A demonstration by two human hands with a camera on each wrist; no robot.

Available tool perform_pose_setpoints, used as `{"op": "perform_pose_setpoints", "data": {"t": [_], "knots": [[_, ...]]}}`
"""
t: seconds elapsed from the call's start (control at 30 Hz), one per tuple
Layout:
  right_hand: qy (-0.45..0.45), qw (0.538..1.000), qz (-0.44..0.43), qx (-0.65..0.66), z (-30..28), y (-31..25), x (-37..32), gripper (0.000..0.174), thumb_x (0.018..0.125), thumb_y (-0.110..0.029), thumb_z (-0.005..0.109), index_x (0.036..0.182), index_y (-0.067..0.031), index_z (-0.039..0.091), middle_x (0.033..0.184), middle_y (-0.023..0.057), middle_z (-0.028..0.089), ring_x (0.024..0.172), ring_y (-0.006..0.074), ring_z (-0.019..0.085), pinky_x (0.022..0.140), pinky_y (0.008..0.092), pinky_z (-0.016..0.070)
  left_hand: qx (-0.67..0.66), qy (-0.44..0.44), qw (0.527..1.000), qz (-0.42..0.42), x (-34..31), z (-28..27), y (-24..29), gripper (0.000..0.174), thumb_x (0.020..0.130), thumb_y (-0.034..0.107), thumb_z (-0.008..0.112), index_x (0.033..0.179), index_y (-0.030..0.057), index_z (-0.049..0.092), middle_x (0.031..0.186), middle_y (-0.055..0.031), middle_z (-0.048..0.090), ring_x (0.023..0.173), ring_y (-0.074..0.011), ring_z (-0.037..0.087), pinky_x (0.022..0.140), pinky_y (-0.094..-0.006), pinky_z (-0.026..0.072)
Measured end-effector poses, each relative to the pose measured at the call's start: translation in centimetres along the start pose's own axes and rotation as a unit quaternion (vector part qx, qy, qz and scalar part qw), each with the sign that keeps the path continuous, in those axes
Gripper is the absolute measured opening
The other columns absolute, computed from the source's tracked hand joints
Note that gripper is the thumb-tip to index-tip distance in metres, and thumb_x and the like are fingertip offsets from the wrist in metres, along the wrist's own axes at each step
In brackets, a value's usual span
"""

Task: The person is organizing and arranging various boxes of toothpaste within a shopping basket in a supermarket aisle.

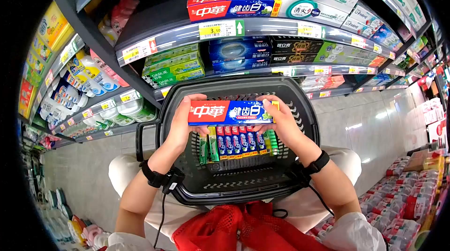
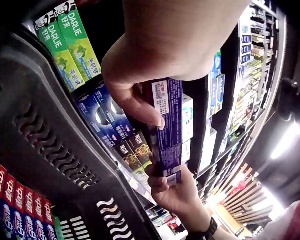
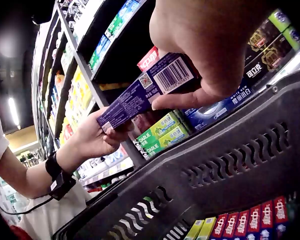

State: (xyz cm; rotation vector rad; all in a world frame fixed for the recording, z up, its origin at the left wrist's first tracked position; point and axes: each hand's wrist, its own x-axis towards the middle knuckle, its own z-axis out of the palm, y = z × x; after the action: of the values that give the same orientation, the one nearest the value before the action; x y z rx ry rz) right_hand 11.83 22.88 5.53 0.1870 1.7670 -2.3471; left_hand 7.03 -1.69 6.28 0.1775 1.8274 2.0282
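Observation:
A red-and-blue toothpaste box is held level over a black shopping basket. My left hand grips its left end, and my right hand grips the other. The blue underside of the box, with a white label, shows in the left wrist view, where my left thumb presses on it. In the right wrist view a barcode appears near my right fingers. Below the held box, inside the basket, several matching toothpaste boxes stand in a row beside green-and-yellow boxes.
A shelf ahead carries two stacked red-and-blue toothpaste boxes and white toothpaste boxes. Green boxes fill the tier below. Bottles line the left shelves. Red-and-clear packs are piled at the right.

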Motion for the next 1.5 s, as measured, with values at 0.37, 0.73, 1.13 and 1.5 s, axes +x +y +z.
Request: {"op": "perform_pose_setpoints", "data": {"t": [0.37, 0.73, 1.13, 1.5], "knots": [[0.061, 0.992, -0.106, 0.009, -0.6, -1.6, 0.6, 0.033, 0.092, -0.032, 0.044, 0.106, -0.0034, 0.051, 0.084, 0.0056, 0.058, 0.066, 0.0124, 0.06, 0.054, 0.0255, 0.0504, 0.021, -0.004, 1.0, 0.005, 0.5, 0.2, -0.3, 0.053, 0.095, 0.045, 0.02, 0.126, 0.0048, 0.035, 0.084, -0.0074, 0.057, 0.057, -0.0141, 0.054, 0.053, -0.0273, 0.0453], [0.13, 0.968, -0.138, -0.162, -3.5, -4.4, 0.7, 0.029, 0.082, -0.028, 0.061, 0.094, -0.0028, 0.057, 0.07, 0.0039, 0.059, 0.059, 0.011, 0.058, 0.05, 0.0228, 0.0454, 0.52, 0.025, 0.8, 0.298, 4.7, 2.4, 1.5, 0.065, 0.075, 0.023, 0.064, 0.128, 0.0, 0.033, 0.13, -0.0211, 0.037, 0.122, -0.0346, 0.034, 0.102, -0.0396, 0.0284], [0.193, 0.8, -0.267, -0.502, -2.9, -4.8, -1.5, 0.033, 0.077, -0.036, 0.06, 0.082, -0.0043, 0.052, 0.064, 0.0158, 0.06, 0.061, 0.0329, 0.06, 0.056, 0.0415, 0.048, 0.795, -0.073, 0.578, 0.168, 20.2, 8.6, 4.8, 0.111, 0.053, 0.034, 0.077, 0.14, 0.0137, 0.011, 0.142, -0.0206, 0.016, 0.131, -0.0352, 0.017, 0.106, -0.041, 0.0208], [0.192, 0.812, -0.277, -0.477, -2.9, -5.4, -2.6, 0.033, 0.077, -0.036, 0.061, 0.086, -0.0061, 0.053, 0.064, 0.0135, 0.061, 0.059, 0.0313, 0.06, 0.052, 0.0407, 0.0474, 0.771, -0.082, 0.576, 0.258, 21.1, 7.0, 4.0, 0.101, 0.055, 0.016, 0.075, 0.138, 0.0195, 0.018, 0.14, -0.0178, 0.022, 0.125, -0.0356, 0.03, 0.099, -0.0384, 0.0351]]}}
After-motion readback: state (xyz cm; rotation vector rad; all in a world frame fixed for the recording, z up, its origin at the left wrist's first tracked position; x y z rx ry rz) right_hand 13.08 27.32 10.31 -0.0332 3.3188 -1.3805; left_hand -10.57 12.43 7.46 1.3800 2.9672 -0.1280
